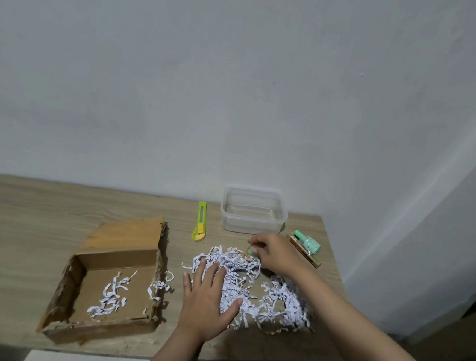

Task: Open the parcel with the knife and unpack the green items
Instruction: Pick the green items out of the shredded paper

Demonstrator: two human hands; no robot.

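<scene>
With the parcel (109,284) already cut open, my left hand (207,300) lies flat on the shredded paper (241,269). My right hand (273,254) pinches a small green item (251,250); next, I reckon, it goes beside the green bottle (307,242).

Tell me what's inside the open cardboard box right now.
The cardboard box holds only a few loose strips of shredded paper on its bare floor. No green item shows inside. The strip of floor right behind its near wall is hidden from this angle.
</scene>
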